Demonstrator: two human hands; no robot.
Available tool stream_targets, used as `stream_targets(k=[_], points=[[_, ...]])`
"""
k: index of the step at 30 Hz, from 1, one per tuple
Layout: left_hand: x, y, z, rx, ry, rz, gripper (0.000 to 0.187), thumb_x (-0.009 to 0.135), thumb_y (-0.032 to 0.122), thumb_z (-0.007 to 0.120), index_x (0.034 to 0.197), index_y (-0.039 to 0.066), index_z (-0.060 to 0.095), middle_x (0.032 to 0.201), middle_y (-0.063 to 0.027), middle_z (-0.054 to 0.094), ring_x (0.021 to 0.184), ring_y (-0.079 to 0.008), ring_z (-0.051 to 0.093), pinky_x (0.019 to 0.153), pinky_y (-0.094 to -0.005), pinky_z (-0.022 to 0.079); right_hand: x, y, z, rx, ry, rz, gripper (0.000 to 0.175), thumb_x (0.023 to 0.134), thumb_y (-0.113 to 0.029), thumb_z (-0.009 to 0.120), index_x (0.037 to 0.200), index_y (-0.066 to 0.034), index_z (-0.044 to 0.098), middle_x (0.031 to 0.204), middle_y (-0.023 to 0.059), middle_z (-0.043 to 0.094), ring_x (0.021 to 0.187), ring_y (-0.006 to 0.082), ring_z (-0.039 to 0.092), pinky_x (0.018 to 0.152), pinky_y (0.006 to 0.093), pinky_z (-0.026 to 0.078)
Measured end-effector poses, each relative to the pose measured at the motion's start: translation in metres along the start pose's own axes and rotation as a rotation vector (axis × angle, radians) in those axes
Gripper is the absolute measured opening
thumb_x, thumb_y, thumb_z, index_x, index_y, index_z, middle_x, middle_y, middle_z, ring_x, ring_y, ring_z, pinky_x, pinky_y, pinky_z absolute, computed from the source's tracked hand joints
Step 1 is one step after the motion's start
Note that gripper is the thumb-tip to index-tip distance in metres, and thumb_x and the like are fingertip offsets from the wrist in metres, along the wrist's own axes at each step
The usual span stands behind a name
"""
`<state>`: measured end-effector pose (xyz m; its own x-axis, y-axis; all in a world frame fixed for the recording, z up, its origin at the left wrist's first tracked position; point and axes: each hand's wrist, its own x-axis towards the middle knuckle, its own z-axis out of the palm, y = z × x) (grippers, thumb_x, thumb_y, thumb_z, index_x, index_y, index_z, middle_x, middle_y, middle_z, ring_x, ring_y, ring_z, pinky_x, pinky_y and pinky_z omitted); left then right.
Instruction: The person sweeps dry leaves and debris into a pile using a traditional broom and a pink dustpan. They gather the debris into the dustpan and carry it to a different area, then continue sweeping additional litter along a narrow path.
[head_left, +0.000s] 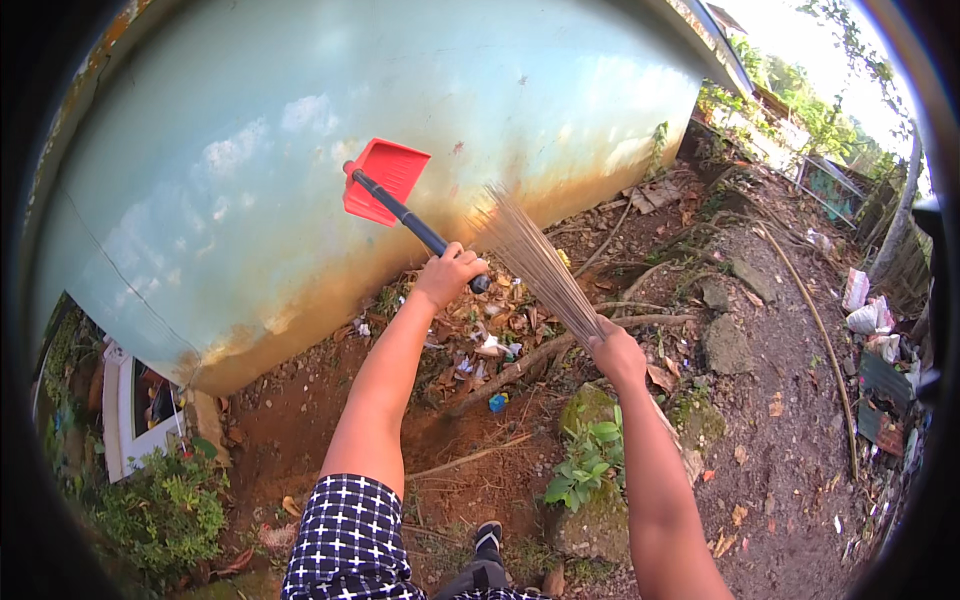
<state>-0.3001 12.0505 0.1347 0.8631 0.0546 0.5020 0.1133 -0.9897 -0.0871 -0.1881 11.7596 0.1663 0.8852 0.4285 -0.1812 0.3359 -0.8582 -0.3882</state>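
Note:
My left hand (450, 276) grips the dark handle of a red plastic dustpan (388, 180), its pan raised in front of the stained wall. In my right hand (619, 352) is a stick broom (541, 264) made of thin bundled ribs, held near its bound end, with the loose tips fanning up toward the wall. Below and between the two tools lies a heap of dry leaves and litter (487, 341) on the soil. A small blue wrapper (498, 402) rests on bare earth nearer my feet.
A pale blue wall (450, 90) runs along the far side. Exposed roots (525, 364), a mossy rock (600, 529) and a leafy plant (589, 461) lie before me. A dirt path (780, 420) passes at right, beside discarded sacks (870, 315). Shrubs (165, 499) grow at lower left.

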Motion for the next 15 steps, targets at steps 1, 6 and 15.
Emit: stream_targets(k=[1, 6, 15], points=[[-0.003, -0.001, -0.004, -0.022, 0.048, -0.034, 0.022, 0.073, 0.006, 0.054, 0.09, 0.019, 0.055, 0.09, 0.0017, 0.053, 0.099, -0.0236, 0.05, 0.072, -0.0358, 0.051, 0.0, 0.006, 0.007, 0.028, 0.025, -0.018, 0.048, 0.082, -0.03, 0.055, 0.129, -0.0269, 0.046, 0.112, 0.0133, 0.059, 0.103, 0.0304, 0.057, 0.087, 0.0414, 0.044], [-0.026, -0.005, -0.024, -0.211, 0.461, -0.174, 0.033, 0.061, -0.01, 0.058, 0.089, 0.006, 0.052, 0.087, -0.0121, 0.056, 0.09, -0.031, 0.054, 0.076, -0.0381, 0.047, 0.006, 0.034, 0.031, 0.171, -0.037, -0.02, 0.051, 0.08, -0.031, 0.058, 0.128, -0.0208, 0.048, 0.118, 0.0152, 0.056, 0.11, 0.0306, 0.053, 0.092, 0.0395, 0.04], [-0.147, 0.05, -0.076, -0.458, 0.934, -0.924, 0.026, 0.068, -0.002, 0.067, 0.086, 0.004, 0.049, 0.075, -0.0097, 0.054, 0.069, -0.0264, 0.052, 0.067, -0.0339, 0.044, -0.043, 0.072, 0.042, 0.204, -0.12, -0.212, 0.051, 0.078, -0.029, 0.058, 0.126, -0.0114, 0.05, 0.118, 0.017, 0.056, 0.11, 0.0316, 0.052, 0.092, 0.0381, 0.04]])
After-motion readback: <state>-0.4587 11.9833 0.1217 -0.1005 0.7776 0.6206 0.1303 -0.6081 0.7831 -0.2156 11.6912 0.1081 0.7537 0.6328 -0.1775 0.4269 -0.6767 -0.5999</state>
